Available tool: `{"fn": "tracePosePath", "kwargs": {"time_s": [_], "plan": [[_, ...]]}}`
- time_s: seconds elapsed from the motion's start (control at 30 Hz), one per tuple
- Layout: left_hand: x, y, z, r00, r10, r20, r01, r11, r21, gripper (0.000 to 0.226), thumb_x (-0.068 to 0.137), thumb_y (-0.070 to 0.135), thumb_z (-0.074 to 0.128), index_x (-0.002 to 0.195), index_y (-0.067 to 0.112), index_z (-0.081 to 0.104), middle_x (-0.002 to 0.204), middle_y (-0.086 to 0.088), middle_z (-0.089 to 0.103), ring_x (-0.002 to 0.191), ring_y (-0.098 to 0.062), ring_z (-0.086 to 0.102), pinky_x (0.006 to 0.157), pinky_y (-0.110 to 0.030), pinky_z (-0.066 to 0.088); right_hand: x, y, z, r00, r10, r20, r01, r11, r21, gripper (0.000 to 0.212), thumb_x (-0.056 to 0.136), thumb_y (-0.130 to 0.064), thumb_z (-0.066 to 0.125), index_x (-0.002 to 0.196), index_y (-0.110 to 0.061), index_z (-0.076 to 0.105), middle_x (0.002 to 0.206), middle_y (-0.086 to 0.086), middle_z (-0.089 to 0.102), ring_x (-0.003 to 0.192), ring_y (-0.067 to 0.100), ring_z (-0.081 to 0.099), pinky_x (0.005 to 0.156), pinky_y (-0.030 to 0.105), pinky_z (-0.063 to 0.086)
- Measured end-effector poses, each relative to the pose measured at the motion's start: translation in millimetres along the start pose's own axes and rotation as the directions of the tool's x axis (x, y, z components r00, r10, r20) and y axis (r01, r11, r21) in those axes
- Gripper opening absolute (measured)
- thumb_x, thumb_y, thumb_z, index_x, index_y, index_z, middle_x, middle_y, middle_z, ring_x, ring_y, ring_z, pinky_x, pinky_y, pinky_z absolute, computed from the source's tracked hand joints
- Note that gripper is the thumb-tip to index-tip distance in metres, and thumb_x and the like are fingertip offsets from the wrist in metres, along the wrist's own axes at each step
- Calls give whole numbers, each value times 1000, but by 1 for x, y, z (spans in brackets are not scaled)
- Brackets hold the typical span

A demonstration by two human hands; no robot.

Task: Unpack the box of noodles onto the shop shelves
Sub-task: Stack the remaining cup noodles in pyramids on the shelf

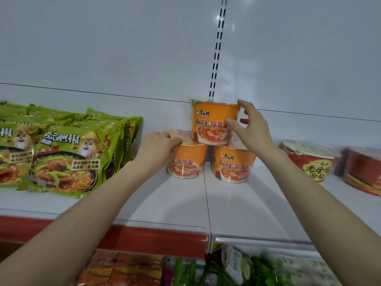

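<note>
Three orange noodle cups stand on the white shelf [185, 203] in a small pyramid. The top cup [212, 122] rests on the lower left cup [185, 162] and the lower right cup [233, 164]. My right hand [251, 126] is at the top cup's right side, thumb on its front and fingers spread near its rim. My left hand [158, 145] lies curled over the lid and upper left edge of the lower left cup. No box is in view.
Green noodle multipacks [61, 149] are piled at the shelf's left. Red noodle bowls [311, 159] stand at the right. A slotted upright [216, 50] runs up the white back wall. Below the red shelf edge [154, 240] lie more packets [226, 269].
</note>
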State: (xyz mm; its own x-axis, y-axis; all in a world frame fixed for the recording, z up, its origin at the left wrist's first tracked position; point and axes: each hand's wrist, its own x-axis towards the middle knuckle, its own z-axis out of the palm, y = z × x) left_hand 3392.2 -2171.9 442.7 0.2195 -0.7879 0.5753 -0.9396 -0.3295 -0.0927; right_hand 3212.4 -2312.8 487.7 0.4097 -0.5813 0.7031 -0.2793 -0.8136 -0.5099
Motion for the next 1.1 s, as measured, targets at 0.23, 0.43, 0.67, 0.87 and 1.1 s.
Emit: {"fn": "tracePosePath", "kwargs": {"time_s": [0.23, 0.43, 0.67, 0.87, 1.1], "plan": [[4, 5, -4, 998, -51, -21, 51, 999, 12, 38, 93, 40, 46, 115, 13, 60, 110, -9, 62, 100, -27, 51, 80, -33, 35, 10, 2, 0, 999, -28, -46, 30, 999, 36, 43, 89, -27, 59, 127, -14, 45, 133, 6, 49, 117, 23, 49, 87, 25, 40], [-2, 8, -3, 998, -60, 27, 62, 991, -116, 33, 97, 28, 42, 125, 17, 57, 117, -13, 55, 108, -31, 45, 87, -35, 37, 9, 3, 0, 1000, -10, -17, 12, 996, 88, 43, 90, -26, 58, 129, -14, 43, 136, 6, 47, 118, 24, 51, 84, 23, 39], [-5, 12, -5, 999, -32, 23, 36, 976, -213, 32, 95, 11, 44, 122, 8, 60, 125, -17, 57, 113, -33, 54, 95, -35, 43, 12, 3, -2, 999, -4, -32, 7, 995, 95, 38, 92, -24, 54, 126, -12, 44, 133, 7, 49, 113, 21, 53, 61, -3, 37], [-2, 13, -6, 999, -39, 36, 47, 954, -294, 29, 95, 8, 42, 116, 6, 63, 121, -17, 61, 109, -34, 57, 96, -40, 45, 13, 4, 2, 999, -8, -42, 13, 994, 106, 40, 92, -27, 54, 128, -12, 43, 135, 5, 48, 118, 21, 51, 80, 17, 37], [-4, 8, -4, 997, -71, 39, 80, 938, -336, 24, 93, 11, 47, 109, 0, 61, 113, -18, 62, 101, -33, 58, 87, -41, 46, 13, 6, -1, 1000, -31, 5, 30, 994, 108, 46, 92, -30, 54, 134, -17, 39, 139, 5, 44, 121, 24, 49, 85, 22, 38]]}}
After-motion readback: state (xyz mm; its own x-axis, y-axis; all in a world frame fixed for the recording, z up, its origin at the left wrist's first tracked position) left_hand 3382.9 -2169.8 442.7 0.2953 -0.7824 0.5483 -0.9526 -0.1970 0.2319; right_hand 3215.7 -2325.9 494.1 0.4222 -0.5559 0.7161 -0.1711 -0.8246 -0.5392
